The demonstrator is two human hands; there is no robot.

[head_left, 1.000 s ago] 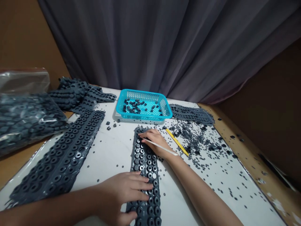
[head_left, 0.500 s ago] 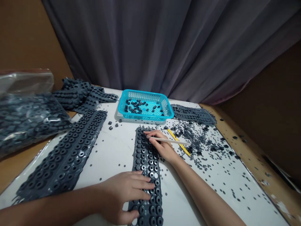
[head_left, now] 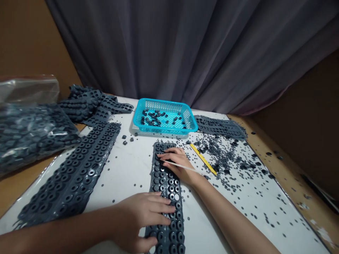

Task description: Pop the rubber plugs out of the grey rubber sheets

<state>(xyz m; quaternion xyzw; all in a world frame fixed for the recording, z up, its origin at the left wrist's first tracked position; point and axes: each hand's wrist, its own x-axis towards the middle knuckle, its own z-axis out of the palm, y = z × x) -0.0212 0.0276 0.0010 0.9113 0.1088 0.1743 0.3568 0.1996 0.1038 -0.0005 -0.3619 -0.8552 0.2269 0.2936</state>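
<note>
Lengthwise in front of me lies a dark grey rubber sheet moulded with rows of round, ring-like parts. My left hand rests flat across its near half, fingers spread. Over the far half, my right hand is closed on a thin pale stick, whose tip end is near the left rows of rings. The stick slants back over the wrist. The rings under both hands are hidden. Just right of my right hand a yellow strip-shaped tool lies on the table.
A turquoise basket holds small black pieces. Another moulded sheet lies left, beside a filled plastic bag and a heap of sheets. A further sheet lies back right. Small dark discs litter the white table.
My right hand has shifted slightly left and nearer with the stick, over the left rows of rings. My left hand stays in place on the sheet. The view has shifted slightly.
</note>
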